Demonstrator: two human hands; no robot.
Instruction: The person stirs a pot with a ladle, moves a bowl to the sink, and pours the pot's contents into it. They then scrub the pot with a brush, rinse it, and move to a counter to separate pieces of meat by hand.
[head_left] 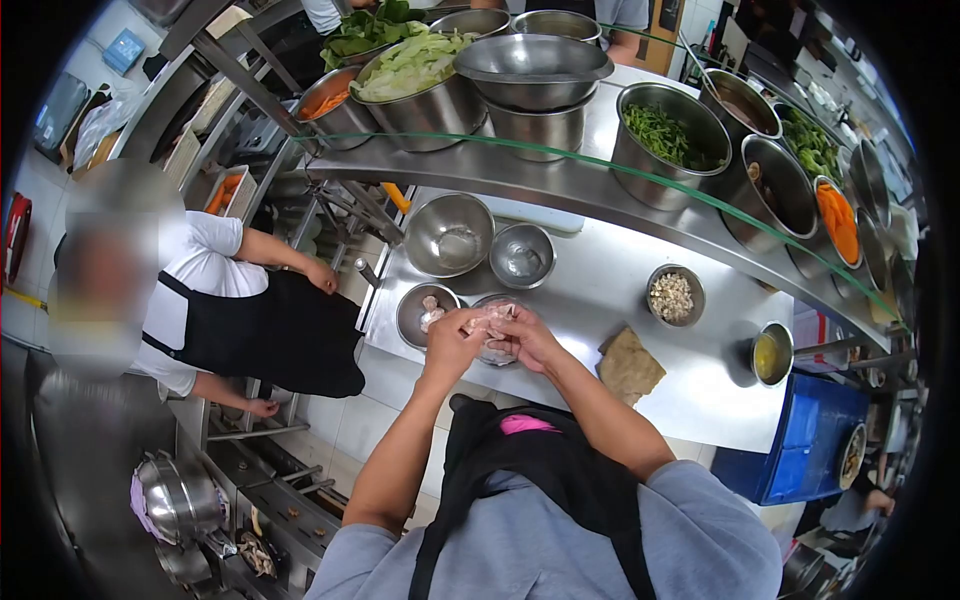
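Meat (490, 320) is held in both my hands: my left hand (452, 342) and right hand (532, 340) pinch it together, just above a bowl (498, 358) on the bench (600, 290), near its front edge.

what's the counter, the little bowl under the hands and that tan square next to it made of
Counter: brushed stainless steel, grey with soft glare. Small bowl below the left hand and right hand, which pinch a pale piece: shiny metal, likely steel too. Tan square: matte with soft edges, probably cloth; hard to be sure.
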